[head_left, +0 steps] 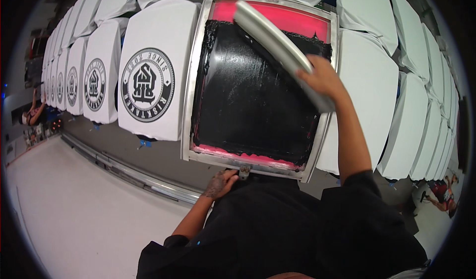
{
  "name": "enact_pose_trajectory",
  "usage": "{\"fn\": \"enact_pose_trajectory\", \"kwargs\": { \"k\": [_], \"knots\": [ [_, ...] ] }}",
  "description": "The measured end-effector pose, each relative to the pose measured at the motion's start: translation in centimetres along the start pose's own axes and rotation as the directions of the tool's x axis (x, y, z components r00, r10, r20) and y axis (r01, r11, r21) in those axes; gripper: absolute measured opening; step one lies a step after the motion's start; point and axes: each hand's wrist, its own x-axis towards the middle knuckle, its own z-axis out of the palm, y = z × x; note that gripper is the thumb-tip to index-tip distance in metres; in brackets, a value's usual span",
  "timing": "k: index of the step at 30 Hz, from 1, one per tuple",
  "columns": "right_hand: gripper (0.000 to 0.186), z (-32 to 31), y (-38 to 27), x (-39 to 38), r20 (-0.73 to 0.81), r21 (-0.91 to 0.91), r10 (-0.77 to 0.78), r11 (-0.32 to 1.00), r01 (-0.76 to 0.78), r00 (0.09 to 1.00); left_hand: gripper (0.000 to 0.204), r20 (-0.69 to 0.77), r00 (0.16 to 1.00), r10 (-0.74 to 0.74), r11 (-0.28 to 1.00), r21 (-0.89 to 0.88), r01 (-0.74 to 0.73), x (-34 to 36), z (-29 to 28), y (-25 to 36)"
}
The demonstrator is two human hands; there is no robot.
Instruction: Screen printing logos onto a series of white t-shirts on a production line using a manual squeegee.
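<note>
My right hand point(321, 78) is closed around a long silver squeegee point(275, 36), which lies slanted across the upper right of a screen printing frame point(195, 98). Motion slightly blurs the squeegee. Black ink point(248, 90) covers most of the mesh, with wet streaks in it. Bright pink mesh point(282, 19) shows along the far end and in a thin strip at the near end. My left hand point(223, 182) is closed at the frame's near edge, beside a small metal clamp point(245, 172); its fingertips are partly hidden.
White shirts on boards stand in rows on both sides. Those at left, like the nearest shirt point(156, 76), bear a round black print; a shirt point(362, 100) at right shows none. A metal rail point(163, 186) runs at lower left. People are far left point(35, 113) and far right point(446, 197).
</note>
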Motion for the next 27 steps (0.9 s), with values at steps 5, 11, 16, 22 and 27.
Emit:
{"fn": "enact_pose_trajectory", "kwargs": {
  "k": [5, 11, 16, 22, 27],
  "knots": [
    [0.031, -0.7, -3.6, 5.9, 0.009, -0.518, -0.168, 0.843, 0.149, 0.986, 0.03, 0.056, 0.991, -0.125, 0.944, -0.3, 0.136, -0.4, 1.6, 2.9],
    [0.039, 5.3, 0.3, 0.0, -0.15, -0.493, -0.358, 0.835, 0.244, 0.921, 0.025, -0.038, 0.991, -0.126, 0.861, -0.5, 0.091, 0.5, 4.5, 3.3],
    [0.043, 1.2, -6.2, -8.7, -0.025, -0.322, -0.301, 0.905, 0.277, 0.953, 0.025, 0.136, 0.985, -0.102, 0.907, -0.395, 0.148, 0.6, 1.0, 6.1],
    [0.04, 3.6, -10.3, -16.3, 0.137, -0.111, -0.198, 0.97, 0.214, 0.971, 0.035, 0.001, 1.0, 0.013, 0.911, -0.411, -0.011, 3.0, -0.9, 7.4],
    [0.037, 5.8, -10.9, -18.0, 0.21, -0.183, -0.073, 0.977, 0.113, 0.975, 0.051, -0.524, 0.648, 0.552, 0.834, 0.345, -0.431, 3.0, -9.3, 9.5]
  ]
}}
